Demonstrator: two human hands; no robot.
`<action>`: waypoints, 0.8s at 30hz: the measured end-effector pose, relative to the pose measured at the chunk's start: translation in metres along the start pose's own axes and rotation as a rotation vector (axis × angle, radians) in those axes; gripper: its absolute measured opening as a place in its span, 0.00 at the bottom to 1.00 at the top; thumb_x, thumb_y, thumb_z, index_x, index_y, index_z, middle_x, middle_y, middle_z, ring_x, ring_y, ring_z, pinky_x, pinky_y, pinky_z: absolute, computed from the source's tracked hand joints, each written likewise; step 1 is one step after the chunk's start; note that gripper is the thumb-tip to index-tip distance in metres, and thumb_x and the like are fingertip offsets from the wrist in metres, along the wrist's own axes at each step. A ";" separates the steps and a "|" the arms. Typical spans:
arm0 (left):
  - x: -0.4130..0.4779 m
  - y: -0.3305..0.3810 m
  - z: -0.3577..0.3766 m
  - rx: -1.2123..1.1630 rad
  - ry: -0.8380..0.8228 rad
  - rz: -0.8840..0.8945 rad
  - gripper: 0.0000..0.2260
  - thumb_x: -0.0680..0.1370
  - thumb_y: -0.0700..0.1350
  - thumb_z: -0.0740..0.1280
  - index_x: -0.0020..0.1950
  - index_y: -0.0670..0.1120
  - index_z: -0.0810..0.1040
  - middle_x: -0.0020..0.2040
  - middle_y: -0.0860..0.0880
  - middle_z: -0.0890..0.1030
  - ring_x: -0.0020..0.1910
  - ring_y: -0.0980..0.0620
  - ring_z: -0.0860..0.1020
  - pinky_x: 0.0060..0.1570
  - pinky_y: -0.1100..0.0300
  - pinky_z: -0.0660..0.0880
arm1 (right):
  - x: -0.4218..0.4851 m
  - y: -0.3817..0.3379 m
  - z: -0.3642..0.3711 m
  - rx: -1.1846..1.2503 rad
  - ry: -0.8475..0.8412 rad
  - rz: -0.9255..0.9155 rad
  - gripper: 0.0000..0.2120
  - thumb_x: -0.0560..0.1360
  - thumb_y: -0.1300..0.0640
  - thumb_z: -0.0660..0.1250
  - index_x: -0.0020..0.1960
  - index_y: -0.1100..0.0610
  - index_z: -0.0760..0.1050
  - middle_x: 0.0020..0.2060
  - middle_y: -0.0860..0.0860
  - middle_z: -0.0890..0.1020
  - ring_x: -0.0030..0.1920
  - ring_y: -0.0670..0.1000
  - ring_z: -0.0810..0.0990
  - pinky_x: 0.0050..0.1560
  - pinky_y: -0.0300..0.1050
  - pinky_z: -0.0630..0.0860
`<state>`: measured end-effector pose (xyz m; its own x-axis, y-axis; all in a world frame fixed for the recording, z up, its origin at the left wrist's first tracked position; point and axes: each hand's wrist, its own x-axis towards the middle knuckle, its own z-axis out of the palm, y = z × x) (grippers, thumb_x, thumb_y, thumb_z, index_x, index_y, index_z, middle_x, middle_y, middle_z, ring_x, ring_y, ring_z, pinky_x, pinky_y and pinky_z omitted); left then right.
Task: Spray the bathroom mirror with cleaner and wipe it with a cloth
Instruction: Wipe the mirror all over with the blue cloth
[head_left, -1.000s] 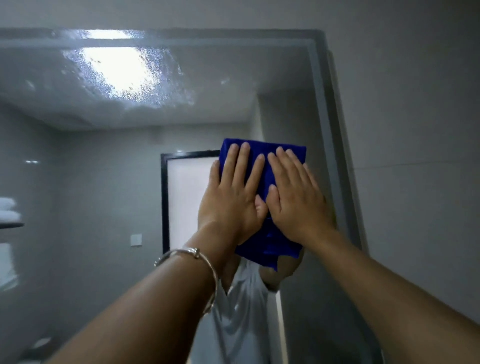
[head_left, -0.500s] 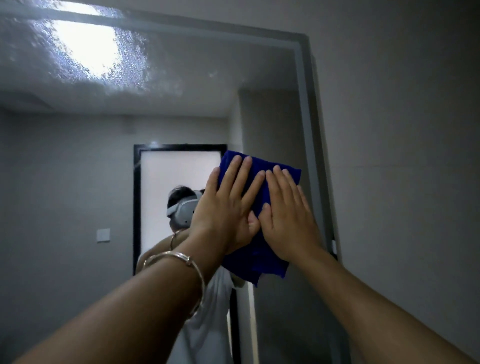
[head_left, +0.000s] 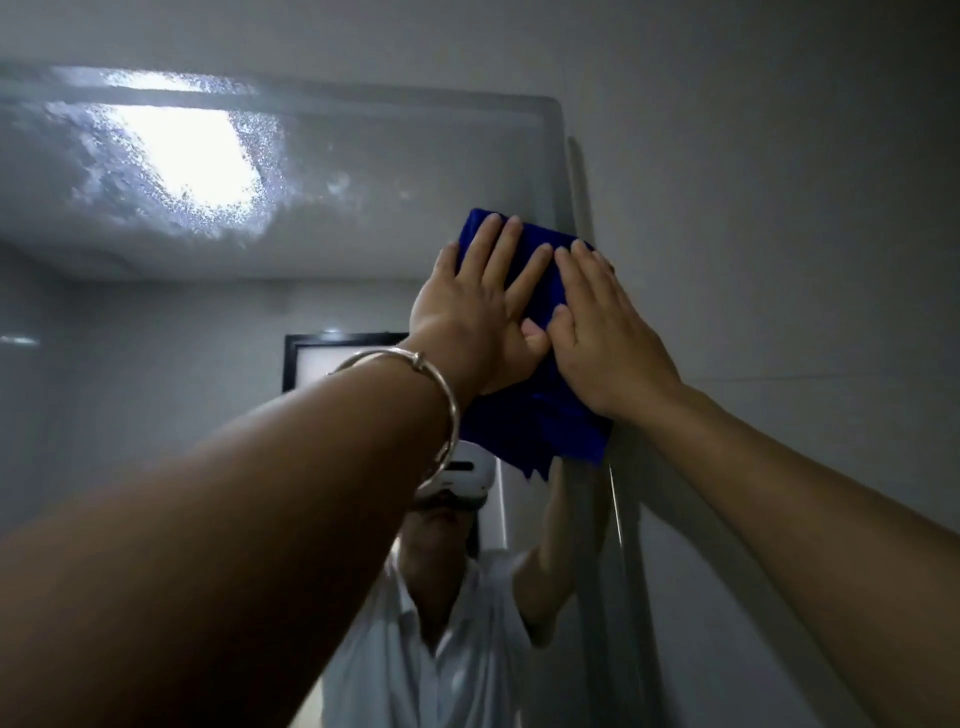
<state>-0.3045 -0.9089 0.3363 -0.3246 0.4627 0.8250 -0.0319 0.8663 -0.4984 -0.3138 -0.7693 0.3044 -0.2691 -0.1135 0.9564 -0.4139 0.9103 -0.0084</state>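
Having climbed the mirror (head_left: 363, 182), left hand (head_left: 478, 306) and right hand (head_left: 608, 332) press the cloth (head_left: 561, 431).

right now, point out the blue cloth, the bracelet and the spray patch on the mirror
blue cloth (head_left: 566, 431), head view, its loose lower part
bracelet (head_left: 418, 358), head view, its clasp
spray patch (head_left: 104, 176), head view, droplets on its left side

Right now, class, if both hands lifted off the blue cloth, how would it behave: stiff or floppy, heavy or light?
Probably floppy: the cloth hangs in uneven folds below the left hand and right hand. Likely light: flat palms alone pin it against the mirror. It may slide easily on the smooth glass.
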 end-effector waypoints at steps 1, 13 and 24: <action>0.001 0.001 0.000 0.003 0.013 0.002 0.29 0.79 0.58 0.42 0.76 0.48 0.36 0.77 0.43 0.37 0.76 0.44 0.38 0.74 0.46 0.45 | 0.001 0.001 0.001 0.018 0.010 -0.007 0.26 0.83 0.53 0.47 0.78 0.54 0.43 0.78 0.50 0.44 0.76 0.47 0.42 0.75 0.46 0.44; -0.007 -0.026 0.014 0.015 0.156 0.086 0.28 0.80 0.58 0.43 0.77 0.49 0.41 0.78 0.45 0.43 0.76 0.46 0.42 0.73 0.47 0.43 | 0.001 -0.027 0.016 -0.081 0.135 0.065 0.26 0.82 0.55 0.48 0.78 0.56 0.46 0.78 0.53 0.48 0.77 0.51 0.44 0.74 0.49 0.44; -0.100 -0.177 0.039 -0.025 0.174 -0.108 0.30 0.76 0.56 0.41 0.77 0.51 0.42 0.78 0.46 0.43 0.76 0.49 0.43 0.73 0.45 0.44 | 0.034 -0.189 0.075 -0.119 0.134 -0.095 0.27 0.80 0.51 0.45 0.78 0.56 0.49 0.77 0.53 0.51 0.77 0.51 0.46 0.74 0.49 0.41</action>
<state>-0.3033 -1.1162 0.3319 -0.1523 0.3903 0.9080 -0.0339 0.9161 -0.3995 -0.3103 -0.9751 0.3167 -0.1128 -0.1543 0.9816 -0.3245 0.9394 0.1104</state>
